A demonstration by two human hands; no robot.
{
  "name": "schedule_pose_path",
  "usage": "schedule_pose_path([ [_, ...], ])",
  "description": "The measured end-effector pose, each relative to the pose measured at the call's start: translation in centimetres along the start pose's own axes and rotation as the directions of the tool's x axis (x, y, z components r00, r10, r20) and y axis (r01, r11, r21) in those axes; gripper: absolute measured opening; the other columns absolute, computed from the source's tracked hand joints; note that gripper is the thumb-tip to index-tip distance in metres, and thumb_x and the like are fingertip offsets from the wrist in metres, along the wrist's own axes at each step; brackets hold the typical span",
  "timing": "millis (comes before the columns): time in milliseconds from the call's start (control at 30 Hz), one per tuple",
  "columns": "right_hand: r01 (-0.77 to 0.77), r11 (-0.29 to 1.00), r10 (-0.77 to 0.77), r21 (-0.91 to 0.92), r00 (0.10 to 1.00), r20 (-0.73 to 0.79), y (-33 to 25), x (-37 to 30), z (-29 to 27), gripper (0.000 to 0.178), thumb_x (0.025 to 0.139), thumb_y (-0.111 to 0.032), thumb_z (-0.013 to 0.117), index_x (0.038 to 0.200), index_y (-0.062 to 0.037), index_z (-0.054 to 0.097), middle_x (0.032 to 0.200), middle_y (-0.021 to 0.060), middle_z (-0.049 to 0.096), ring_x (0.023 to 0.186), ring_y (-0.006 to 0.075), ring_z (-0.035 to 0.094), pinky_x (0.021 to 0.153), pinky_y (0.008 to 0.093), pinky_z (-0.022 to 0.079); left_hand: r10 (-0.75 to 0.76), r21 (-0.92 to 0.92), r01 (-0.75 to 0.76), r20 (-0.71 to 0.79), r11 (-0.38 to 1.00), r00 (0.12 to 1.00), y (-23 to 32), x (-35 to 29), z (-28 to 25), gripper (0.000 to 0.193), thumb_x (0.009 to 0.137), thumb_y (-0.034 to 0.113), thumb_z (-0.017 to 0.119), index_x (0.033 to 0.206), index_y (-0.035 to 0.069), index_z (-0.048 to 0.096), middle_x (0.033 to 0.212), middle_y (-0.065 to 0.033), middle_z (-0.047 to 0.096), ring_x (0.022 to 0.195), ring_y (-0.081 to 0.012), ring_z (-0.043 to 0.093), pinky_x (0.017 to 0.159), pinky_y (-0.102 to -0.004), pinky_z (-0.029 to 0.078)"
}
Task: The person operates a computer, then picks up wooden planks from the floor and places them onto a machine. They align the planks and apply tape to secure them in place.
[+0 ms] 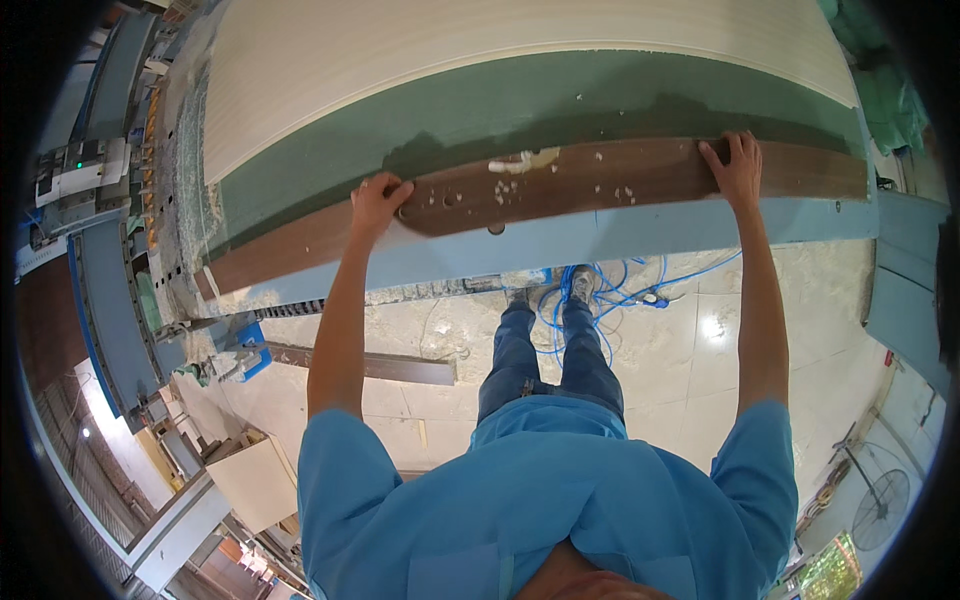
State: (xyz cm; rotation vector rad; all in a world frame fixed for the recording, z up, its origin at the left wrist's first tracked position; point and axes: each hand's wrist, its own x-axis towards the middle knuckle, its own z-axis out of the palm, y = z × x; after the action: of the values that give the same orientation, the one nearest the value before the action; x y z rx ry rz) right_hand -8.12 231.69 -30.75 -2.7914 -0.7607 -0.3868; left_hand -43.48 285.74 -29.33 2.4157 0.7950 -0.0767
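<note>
A long brown wooden board (560, 187) lies along the near edge of a machine bed, with pale chips and a few holes on its surface. My left hand (376, 204) grips it left of the middle, fingers bent at its far edge and thumb pointing right, near a round hole. Toward the board's right end, my right hand (739, 172) holds it, with fingers over the far edge and thumb spread to the left. Both arms are stretched forward. The fingers' undersides are hidden.
Beyond the board are a green strip (480, 103) of the bed and a large cream ribbed panel (540, 30). Blue hoses (625, 300) coil on the floor around my feet. Another brown board (380, 366) lies on the floor at left. Machine rails (108, 300) stand farther left; a fan (880, 508) is at lower right.
</note>
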Motion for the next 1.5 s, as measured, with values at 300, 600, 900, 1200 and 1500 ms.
schedule_pose_path([
  [300, 0.132, 0.981, -0.108, 0.141, 0.980, -0.170, 1.8, -2.0, -1.5, 0.028, 0.097, -0.025, 0.065, 0.080, -0.0027, 0.062, 0.079, 0.0097, 0.057, 0.080, 0.0314, 0.055, 0.077, 0.0440, 0.041, 0.010, -0.086, -0.027, -0.195, 0.996, 0.981, 0.5, -10.0, 1.0, 0.028, 0.079, 0.029, 0.080, 0.089, 0.007, 0.068, 0.088, -0.0061, 0.065, 0.095, -0.0261, 0.056, 0.097, -0.0427, 0.030],
  [600, 0.074, 0.982, -0.032, 0.176, 0.972, -0.233, 2.7, -3.6, -2.5, 0.036, 0.105, -0.019, 0.046, 0.075, -0.0015, 0.056, 0.073, 0.0114, 0.053, 0.072, 0.0316, 0.051, 0.073, 0.0424, 0.039, 0.022, -0.105, -0.052, -0.267, 0.993, 0.964, 2.4, -13.4, 2.0, 0.027, 0.079, 0.029, 0.083, 0.089, 0.009, 0.068, 0.089, -0.0021, 0.063, 0.099, -0.0234, 0.051, 0.099, -0.0400, 0.024],
  [900, 0.029, 0.985, 0.005, 0.172, 0.981, -0.196, 4.6, -4.5, -2.4, 0.040, 0.107, -0.020, 0.047, 0.072, -0.0022, 0.056, 0.066, 0.0097, 0.053, 0.065, 0.0288, 0.051, 0.072, 0.0418, 0.040, 0.078, -0.054, -0.091, -0.209, 0.994, 0.975, 4.3, -12.2, 1.4, 0.022, 0.080, 0.024, 0.079, 0.088, 0.008, 0.066, 0.086, -0.0043, 0.062, 0.095, -0.0240, 0.052, 0.101, -0.0400, 0.024],
  [1200, -0.109, 0.990, 0.111, 0.094, 0.994, -0.015, 5.2, 1.5, -3.4, 0.038, 0.105, -0.029, 0.051, 0.084, -0.0008, 0.067, 0.076, 0.0156, 0.066, 0.072, 0.0365, 0.061, 0.071, 0.0461, 0.043, 0.047, -0.092, -0.061, -0.149, 0.994, 0.988, 5.3, -6.5, -1.0, 0.017, 0.080, 0.020, 0.075, 0.085, 0.008, 0.065, 0.081, -0.0035, 0.060, 0.086, -0.0202, 0.053, 0.094, -0.0392, 0.027],
  [1500, -0.102, 0.991, 0.128, -0.089, 0.923, 0.362, 5.0, 8.4, 2.9, 0.065, 0.105, -0.054, 0.035, 0.104, -0.0038, 0.075, 0.105, 0.0242, 0.070, 0.107, 0.0410, 0.063, 0.102, 0.0501, 0.043, -0.156, -0.150, 0.160, 0.032, 0.976, 0.987, 4.6, 2.0, 1.5, 0.037, 0.089, 0.039, 0.075, 0.094, 0.002, 0.075, 0.084, -0.0102, 0.071, 0.079, -0.0240, 0.062, 0.079, -0.0375, 0.050],
])
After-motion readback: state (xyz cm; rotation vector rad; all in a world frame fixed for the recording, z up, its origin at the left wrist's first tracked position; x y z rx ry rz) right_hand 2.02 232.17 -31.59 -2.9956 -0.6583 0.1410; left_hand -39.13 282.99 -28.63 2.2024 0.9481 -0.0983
